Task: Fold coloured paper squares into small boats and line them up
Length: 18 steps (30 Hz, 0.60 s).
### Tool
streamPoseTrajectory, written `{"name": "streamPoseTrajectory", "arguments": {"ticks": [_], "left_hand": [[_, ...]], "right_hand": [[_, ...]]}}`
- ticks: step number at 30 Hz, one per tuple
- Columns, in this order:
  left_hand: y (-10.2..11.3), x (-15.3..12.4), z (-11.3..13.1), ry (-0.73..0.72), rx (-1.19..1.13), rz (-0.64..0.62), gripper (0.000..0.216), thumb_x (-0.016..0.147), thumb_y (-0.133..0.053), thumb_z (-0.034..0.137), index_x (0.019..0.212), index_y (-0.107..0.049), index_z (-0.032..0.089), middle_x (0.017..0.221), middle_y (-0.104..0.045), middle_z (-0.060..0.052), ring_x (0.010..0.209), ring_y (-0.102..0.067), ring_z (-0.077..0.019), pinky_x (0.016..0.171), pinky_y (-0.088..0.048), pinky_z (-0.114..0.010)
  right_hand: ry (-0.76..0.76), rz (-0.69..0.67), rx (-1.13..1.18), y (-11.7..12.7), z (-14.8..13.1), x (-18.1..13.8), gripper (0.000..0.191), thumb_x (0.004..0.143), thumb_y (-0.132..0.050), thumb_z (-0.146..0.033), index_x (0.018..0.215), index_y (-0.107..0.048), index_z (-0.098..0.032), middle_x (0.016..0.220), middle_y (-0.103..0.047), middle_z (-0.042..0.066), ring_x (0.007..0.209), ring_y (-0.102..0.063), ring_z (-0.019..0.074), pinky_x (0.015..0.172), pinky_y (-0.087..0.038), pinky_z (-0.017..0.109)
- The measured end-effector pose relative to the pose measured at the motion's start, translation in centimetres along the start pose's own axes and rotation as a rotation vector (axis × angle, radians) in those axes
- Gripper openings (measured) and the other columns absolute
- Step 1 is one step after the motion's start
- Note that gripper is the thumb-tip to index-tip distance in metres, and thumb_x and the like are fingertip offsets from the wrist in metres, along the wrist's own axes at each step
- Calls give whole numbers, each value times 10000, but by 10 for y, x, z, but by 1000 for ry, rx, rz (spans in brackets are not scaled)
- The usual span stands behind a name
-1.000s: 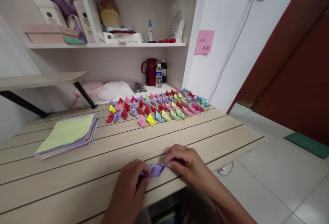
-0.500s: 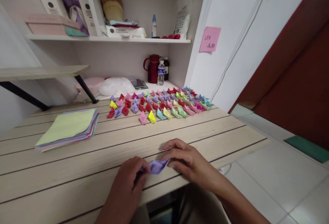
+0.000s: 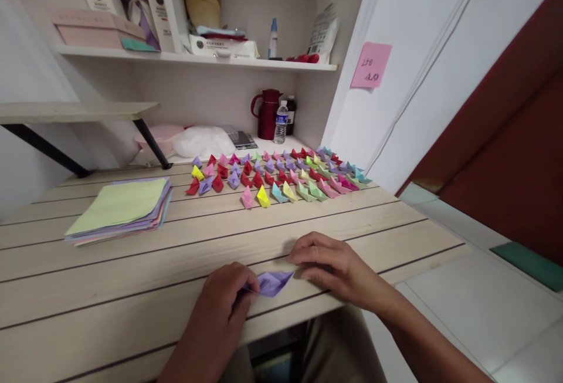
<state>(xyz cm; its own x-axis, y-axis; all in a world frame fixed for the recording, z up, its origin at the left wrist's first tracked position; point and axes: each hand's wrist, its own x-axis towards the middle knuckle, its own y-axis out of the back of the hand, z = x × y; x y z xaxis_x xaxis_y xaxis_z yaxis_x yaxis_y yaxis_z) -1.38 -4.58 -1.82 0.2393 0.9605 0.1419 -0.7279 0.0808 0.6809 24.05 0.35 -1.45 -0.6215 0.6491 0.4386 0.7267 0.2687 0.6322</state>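
Near the table's front edge, my left hand [image 3: 226,295] pinches one end of a purple folded paper boat [image 3: 275,284] between thumb and fingers. The boat's pointed free end faces right, toward my right hand [image 3: 332,263]. That hand is just beside the tip with its fingers loosely curved and apart, and nothing shows in them. Beyond my hands stand several rows of small folded paper boats in many colours, among them a yellow boat [image 3: 263,196] and a pink boat [image 3: 247,197] in the nearest row.
A stack of coloured paper squares [image 3: 121,207] lies on the left of the slatted wooden table [image 3: 176,254]. A raised wooden stand [image 3: 79,112] is behind it. At the back are a red jug [image 3: 267,116], a water bottle [image 3: 280,123] and a plastic bag [image 3: 202,141].
My right hand has moved slightly right, away from the boat's tip. My left hand still pinches the boat's left end. The whole view has shifted a little.
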Motion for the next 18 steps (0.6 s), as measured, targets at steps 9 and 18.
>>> {"name": "streamPoseTrajectory", "arguments": {"ticks": [9,18], "left_hand": [[-1,0,2,1,-27,4,103,782,-488,181,767,-573,237,833,-641,-13,839,-567,-210,817,-426,-359],[-8,-8,-14,92,-277,318,292,840,-537,312,1127,-561,264,1031,-642,-32,907,-616,-197,873,-465,-373]], "right_hand": [[107,-55,-101,-7,2,6,162,985,-561,-260,982,-722,-247,925,-734,40,891,-664,170,851,-455,312],[25,68,-121,-18,-2,12,83,931,-642,-204,877,-703,-224,817,-744,12,788,-669,159,804,-444,291]]}}
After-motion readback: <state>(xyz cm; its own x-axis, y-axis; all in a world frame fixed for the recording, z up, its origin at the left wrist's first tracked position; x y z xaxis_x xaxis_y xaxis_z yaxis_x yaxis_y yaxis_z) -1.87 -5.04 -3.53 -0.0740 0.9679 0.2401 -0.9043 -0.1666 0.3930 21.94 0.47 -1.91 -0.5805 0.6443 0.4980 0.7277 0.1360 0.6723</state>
